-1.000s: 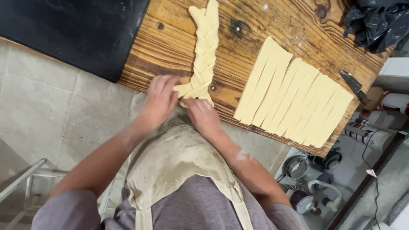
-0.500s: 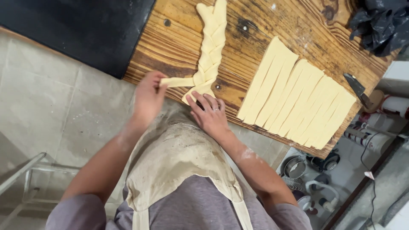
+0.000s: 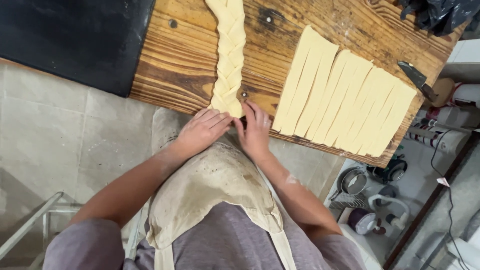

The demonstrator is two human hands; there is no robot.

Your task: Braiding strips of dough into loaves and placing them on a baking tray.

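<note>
Braided pale-yellow dough rope (image 3: 227,60) lies lengthwise on the wooden plank table (image 3: 175,70), its near end at the table's front edge. Left hand (image 3: 202,131) rests fingers curled on that end; right hand (image 3: 255,131) pinches it from the other side, fingers closed. Right of them, flat cut dough strips (image 3: 345,95) lie side by side, a dark-handled knife (image 3: 417,80) beyond.

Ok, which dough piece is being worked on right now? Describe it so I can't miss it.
On the wooden board, it is the braided dough running up from the near edge, where the left hand and right hand meet its end. Unlike the flat cut strips lying side by side further right, it is plaited.
</note>
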